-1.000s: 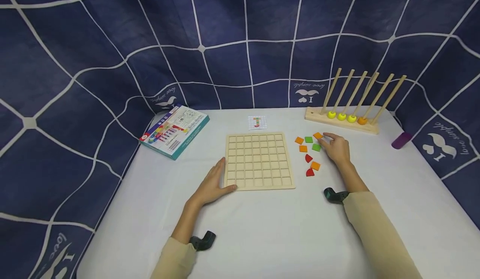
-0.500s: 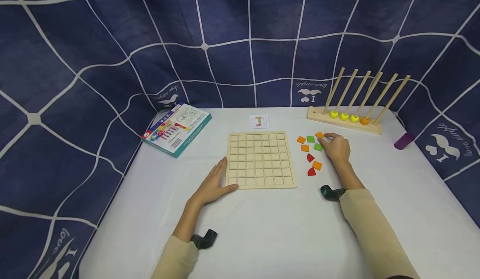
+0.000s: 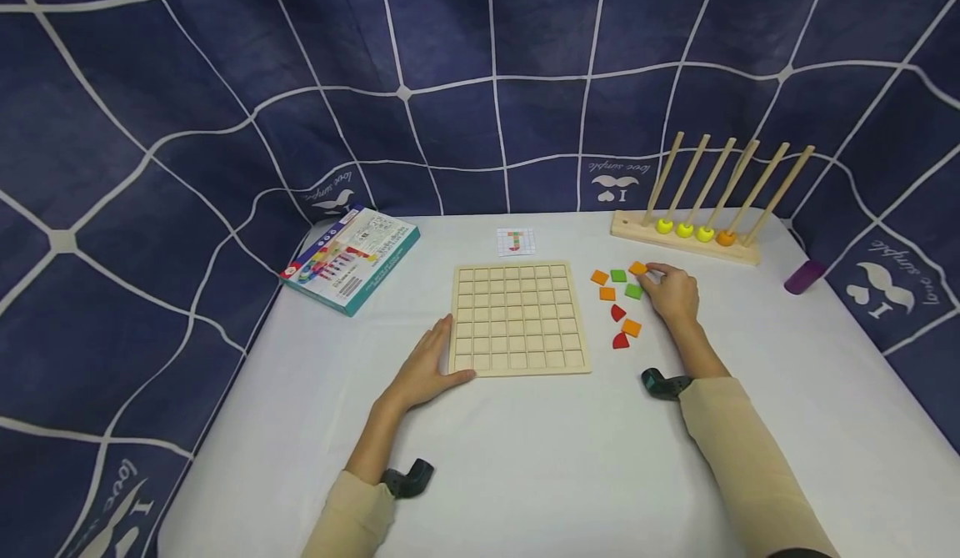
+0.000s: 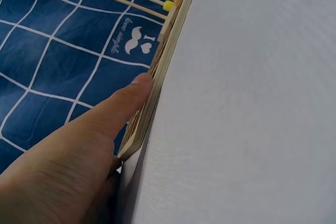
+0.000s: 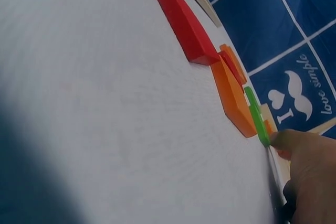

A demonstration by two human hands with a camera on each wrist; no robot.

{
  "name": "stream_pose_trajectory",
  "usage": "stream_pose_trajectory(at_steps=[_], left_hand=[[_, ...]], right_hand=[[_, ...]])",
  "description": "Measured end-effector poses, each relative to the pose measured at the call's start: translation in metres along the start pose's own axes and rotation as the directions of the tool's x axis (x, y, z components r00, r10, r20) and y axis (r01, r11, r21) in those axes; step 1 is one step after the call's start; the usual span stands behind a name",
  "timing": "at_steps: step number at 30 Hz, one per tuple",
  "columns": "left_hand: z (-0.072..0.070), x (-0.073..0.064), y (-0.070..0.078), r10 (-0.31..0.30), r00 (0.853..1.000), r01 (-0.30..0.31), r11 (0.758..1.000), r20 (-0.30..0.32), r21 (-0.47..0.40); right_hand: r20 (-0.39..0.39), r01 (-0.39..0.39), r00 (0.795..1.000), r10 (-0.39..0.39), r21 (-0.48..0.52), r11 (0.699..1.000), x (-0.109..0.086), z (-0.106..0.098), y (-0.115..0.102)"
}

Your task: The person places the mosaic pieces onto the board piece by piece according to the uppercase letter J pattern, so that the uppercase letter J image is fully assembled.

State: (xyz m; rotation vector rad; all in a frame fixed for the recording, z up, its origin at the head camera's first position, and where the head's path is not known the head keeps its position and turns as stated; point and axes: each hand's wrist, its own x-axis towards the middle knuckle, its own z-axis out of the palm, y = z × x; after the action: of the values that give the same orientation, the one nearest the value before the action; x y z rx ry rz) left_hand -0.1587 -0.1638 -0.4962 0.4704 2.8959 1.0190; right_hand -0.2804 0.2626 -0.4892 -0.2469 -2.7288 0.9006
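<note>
A square wooden grid board lies flat on the white table. My left hand rests at its near left corner, fingers stretched along the left side and thumb on the front edge; the left wrist view shows that thumb against the rim. To the board's right, my right hand pinches an orange square tile between thumb and forefinger. Close by lie two green tiles, several more orange tiles and two red quarter-round pieces. In the right wrist view the thumb overlaps a green tile.
A small picture card with a coloured J lies behind the board. At back right stands a wooden peg rack with yellow and orange beads, near a purple cylinder. A flat game box lies at back left.
The right thumb and forefinger have closed in on the orange tile, which has shifted very slightly. The left hand and the board stay in place; the head view sways a little.
</note>
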Motion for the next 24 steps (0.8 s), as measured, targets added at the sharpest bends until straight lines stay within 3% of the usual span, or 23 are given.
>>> stream_pose_trajectory(at_steps=[7,13,17,24], left_hand=[[0.003,0.000,-0.001,0.035,0.999,-0.035,0.997,-0.003,0.067],[0.005,0.001,-0.001,0.050,0.999,-0.048,0.991,-0.012,0.123],[0.005,0.001,-0.001,0.045,0.999,-0.043,0.990,-0.009,0.134],[0.005,0.000,0.000,0.046,0.999,-0.044,0.991,-0.010,0.130]], right_hand=[[-0.042,0.059,0.997,-0.057,0.045,0.997,-0.005,-0.001,0.002],[-0.067,0.197,0.979,-0.190,0.122,0.973,-0.014,-0.002,-0.019],[-0.051,0.295,0.955,-0.291,0.161,0.942,-0.023,0.005,-0.042],[-0.042,0.464,0.884,-0.466,0.193,0.864,-0.036,0.031,-0.085]])
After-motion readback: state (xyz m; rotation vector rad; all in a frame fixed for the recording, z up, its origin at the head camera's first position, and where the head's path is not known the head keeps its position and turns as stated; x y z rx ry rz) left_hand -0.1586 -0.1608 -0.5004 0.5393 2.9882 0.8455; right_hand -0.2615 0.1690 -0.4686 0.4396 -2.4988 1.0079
